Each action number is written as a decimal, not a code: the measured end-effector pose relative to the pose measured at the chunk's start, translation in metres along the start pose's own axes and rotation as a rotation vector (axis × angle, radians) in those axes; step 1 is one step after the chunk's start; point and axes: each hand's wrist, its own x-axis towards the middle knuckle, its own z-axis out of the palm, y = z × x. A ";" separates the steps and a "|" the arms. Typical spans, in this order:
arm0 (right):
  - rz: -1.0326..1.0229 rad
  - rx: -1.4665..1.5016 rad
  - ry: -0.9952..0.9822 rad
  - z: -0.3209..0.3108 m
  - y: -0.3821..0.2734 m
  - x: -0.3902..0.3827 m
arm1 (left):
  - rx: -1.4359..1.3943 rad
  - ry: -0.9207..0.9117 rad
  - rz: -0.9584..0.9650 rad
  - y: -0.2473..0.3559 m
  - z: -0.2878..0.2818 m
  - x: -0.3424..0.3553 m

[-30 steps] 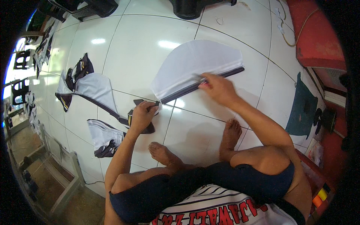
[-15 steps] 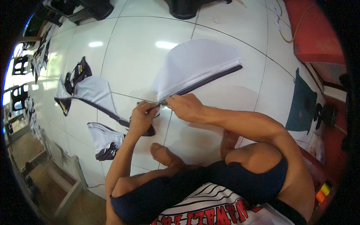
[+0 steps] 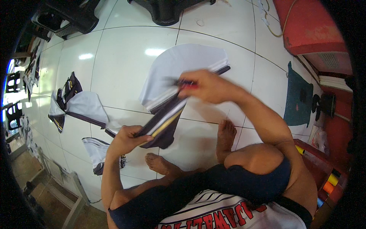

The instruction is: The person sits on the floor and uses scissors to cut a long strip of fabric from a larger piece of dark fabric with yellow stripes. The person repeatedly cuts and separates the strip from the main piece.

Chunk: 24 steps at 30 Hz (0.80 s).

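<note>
My left hand [image 3: 127, 140] pinches the lower end of a dark fabric piece [image 3: 167, 128] with a white and a yellow stripe. That piece slants up toward my right hand [image 3: 206, 86], which is closed around small thread snips [image 3: 187, 83] with a red part and dark blades, smeared by motion. Whether the right fingers also touch the striped fabric, I cannot tell. Behind both hands a large white fabric panel [image 3: 190, 57] with a dark edge band lies on the floor, partly covered by the striped piece and my right hand.
White and dark cut pieces [image 3: 87, 107] lie at left, with a folded stack [image 3: 95, 150] nearer me. Dark stools [image 3: 164, 11] stand at the far side. A green cloth [image 3: 297, 99] lies at right by a red cabinet [image 3: 312, 30]. Thread spools [image 3: 328, 187] sit at lower right.
My hands have moved apart: the right went up and right with the snips, the left down and left. The striped dark fabric now shows stretched out between them. The whole view has shifted slightly.
</note>
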 end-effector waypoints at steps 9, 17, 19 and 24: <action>0.088 -0.432 0.855 -0.111 0.052 0.009 | 0.287 0.469 0.047 -0.034 -0.071 0.010; 0.358 0.280 0.953 -0.116 0.120 -0.039 | 0.218 0.501 0.119 -0.037 -0.056 0.020; 0.408 0.073 0.957 -0.101 0.154 -0.047 | 0.242 0.499 0.153 -0.053 -0.037 0.035; 0.586 -0.335 0.899 -0.057 0.217 -0.052 | 0.613 0.479 0.275 -0.092 0.002 0.072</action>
